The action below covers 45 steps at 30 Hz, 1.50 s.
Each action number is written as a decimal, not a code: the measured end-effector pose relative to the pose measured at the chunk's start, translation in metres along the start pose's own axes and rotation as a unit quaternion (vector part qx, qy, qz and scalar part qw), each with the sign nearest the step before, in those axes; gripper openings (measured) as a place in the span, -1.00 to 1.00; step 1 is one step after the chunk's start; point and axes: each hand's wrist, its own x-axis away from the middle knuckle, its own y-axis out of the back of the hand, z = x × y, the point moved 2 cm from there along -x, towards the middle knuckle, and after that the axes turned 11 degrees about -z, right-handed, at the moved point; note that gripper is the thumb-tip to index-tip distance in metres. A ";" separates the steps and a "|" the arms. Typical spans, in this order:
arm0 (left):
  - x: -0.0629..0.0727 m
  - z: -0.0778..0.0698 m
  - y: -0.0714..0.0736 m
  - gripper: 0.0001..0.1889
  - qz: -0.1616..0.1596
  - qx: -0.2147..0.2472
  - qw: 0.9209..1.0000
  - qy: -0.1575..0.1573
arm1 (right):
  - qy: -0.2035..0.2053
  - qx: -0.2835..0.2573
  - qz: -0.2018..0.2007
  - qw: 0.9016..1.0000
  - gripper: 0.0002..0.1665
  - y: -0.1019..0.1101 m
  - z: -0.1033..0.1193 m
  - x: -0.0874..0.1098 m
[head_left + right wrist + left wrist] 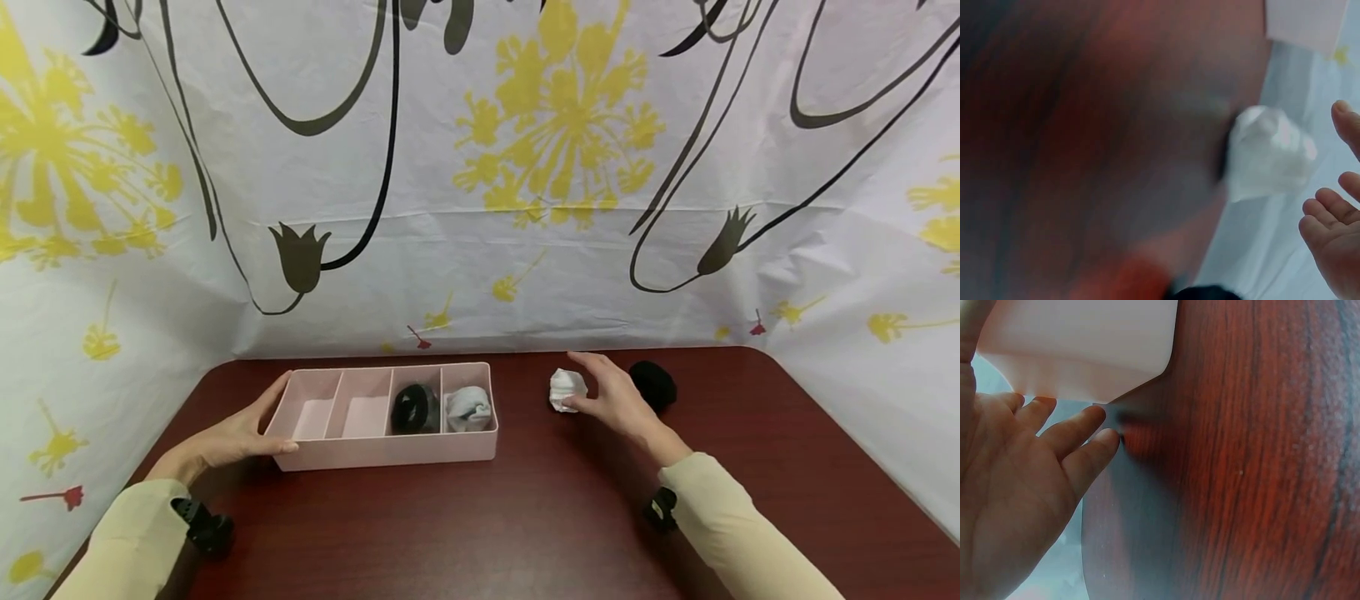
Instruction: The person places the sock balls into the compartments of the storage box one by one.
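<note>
At the left end of a pink divided box (390, 451), my left hand (228, 435) holds it with the thumb on the front wall and fingers at the far corner. The left wrist view shows the fingertips (1094, 415) of this hand against or close to the box's end wall. My right hand (618, 402) hovers beside a small white bundle (567, 390), which looks like crumpled cloth. In the right wrist view, its spread fingers stand apart from the white bundle (1269, 153). Behind that hand lies a rounded black bundle (652, 385).
The box's right compartments hold a black bundle (411, 408) and a pale grey cloth bundle (468, 409). Everything stands on a dark red-brown wooden table (420, 533). A white patterned curtain (420, 275) hangs along its back and sides.
</note>
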 end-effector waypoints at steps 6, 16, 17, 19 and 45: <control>0.002 0.001 -0.001 0.14 0.003 -0.007 1.000 0.001 | -0.013 0.008 0.022 1.000 -0.17 -0.004 -0.017 0.006; 0.000 0.001 0.000 0.15 0.001 -0.002 1.000 -0.001 | -0.003 0.001 0.029 1.000 -0.19 -0.016 -0.026 0.002; 0.000 0.001 0.000 0.15 0.001 0.000 1.000 -0.004 | -0.003 0.002 0.030 1.000 -0.19 -0.016 -0.026 0.002; 0.000 0.001 0.000 0.15 0.001 0.002 1.000 -0.007 | -0.006 0.004 0.034 0.999 -0.20 -0.017 -0.026 0.002; 0.000 0.003 0.000 0.15 0.001 0.016 1.000 0.009 | 0.030 -0.026 -0.063 0.997 -0.35 -0.021 0.017 -0.015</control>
